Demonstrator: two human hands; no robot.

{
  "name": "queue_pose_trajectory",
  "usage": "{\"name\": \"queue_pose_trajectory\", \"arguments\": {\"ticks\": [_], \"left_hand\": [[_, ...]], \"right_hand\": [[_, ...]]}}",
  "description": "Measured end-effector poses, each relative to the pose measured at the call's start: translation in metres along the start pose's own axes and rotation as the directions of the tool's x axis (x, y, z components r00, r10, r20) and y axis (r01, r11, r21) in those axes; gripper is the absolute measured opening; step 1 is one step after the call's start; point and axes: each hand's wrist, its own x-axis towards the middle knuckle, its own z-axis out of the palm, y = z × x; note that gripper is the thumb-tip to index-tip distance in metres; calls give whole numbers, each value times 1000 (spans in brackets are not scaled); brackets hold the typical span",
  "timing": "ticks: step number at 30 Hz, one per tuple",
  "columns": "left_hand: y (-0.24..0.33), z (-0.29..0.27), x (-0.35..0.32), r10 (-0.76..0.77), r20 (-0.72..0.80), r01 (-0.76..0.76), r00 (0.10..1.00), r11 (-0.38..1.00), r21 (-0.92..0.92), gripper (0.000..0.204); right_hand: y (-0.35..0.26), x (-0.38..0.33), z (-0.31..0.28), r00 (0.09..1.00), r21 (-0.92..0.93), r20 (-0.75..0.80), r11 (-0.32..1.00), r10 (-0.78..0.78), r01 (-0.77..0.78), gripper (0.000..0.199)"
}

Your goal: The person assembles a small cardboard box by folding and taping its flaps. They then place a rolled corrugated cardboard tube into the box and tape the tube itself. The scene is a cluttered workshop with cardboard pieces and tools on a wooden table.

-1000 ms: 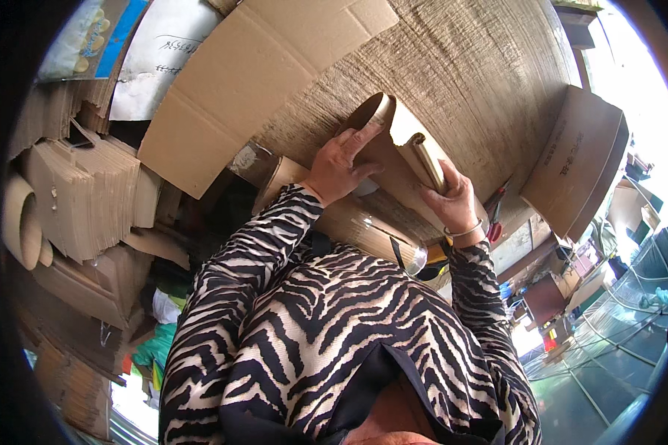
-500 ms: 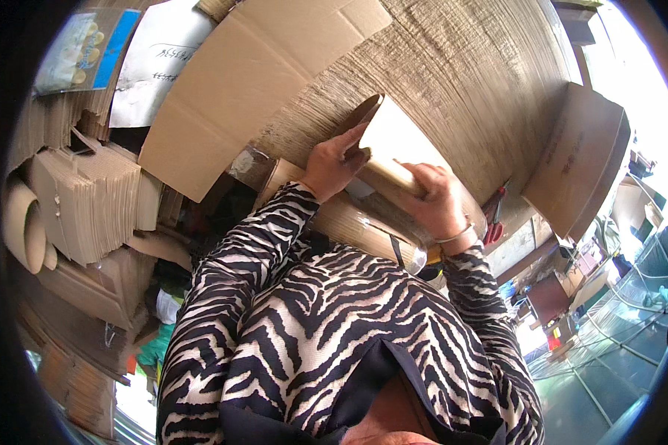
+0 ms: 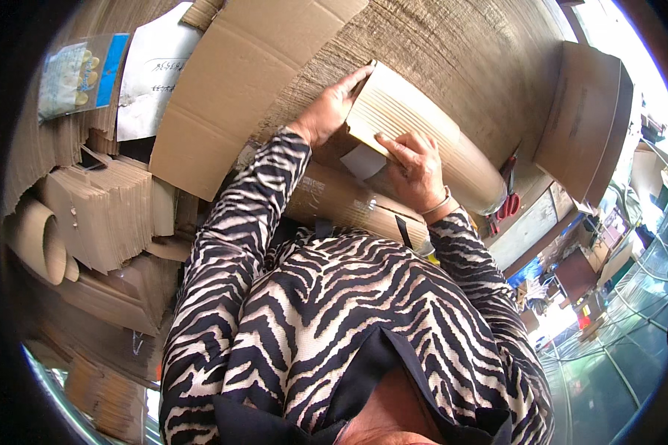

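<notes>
A roll of corrugated cardboard sheet (image 3: pixel 423 141) lies across the top of brown boxes in front of me. My left hand (image 3: pixel 330 111) grips the sheet's far-left corner, thumb on the edge. My right hand (image 3: pixel 416 167) lies flat on the ribbed sheet, fingers spread, with a bracelet on the wrist. A brown box sealed with tape (image 3: pixel 349 204) sits just under both hands, against my striped sleeves. A small white piece (image 3: pixel 362 161) shows under the sheet's near edge.
A large flat cardboard sheet (image 3: pixel 237 89) leans at upper left, with a wide corrugated surface (image 3: pixel 460 52) behind. Stacks of folded cardboard (image 3: pixel 104 215) and a curled roll (image 3: pixel 37 237) stand at left. Red-handled scissors (image 3: pixel 508 204) lie at right beside an open box (image 3: pixel 583 119).
The cardboard piece stood half open and tilted between my hands; now it lies flatter and unrolled. My right hand moved from gripping its right side to resting on top.
</notes>
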Motion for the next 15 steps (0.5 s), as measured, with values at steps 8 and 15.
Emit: {"name": "queue_pose_trajectory", "arguments": {"ticks": [8,15], "left_hand": [[33,5,31,-94,-32,91,995,993,-74,48],[32,18,50,30,-31,-21,999,969,248,38]], "right_hand": [[10,14,-8,996,-220,-29,973,-82,74,42],[14,15,-11,998,-410,-21,911,-55,42,54]]}}
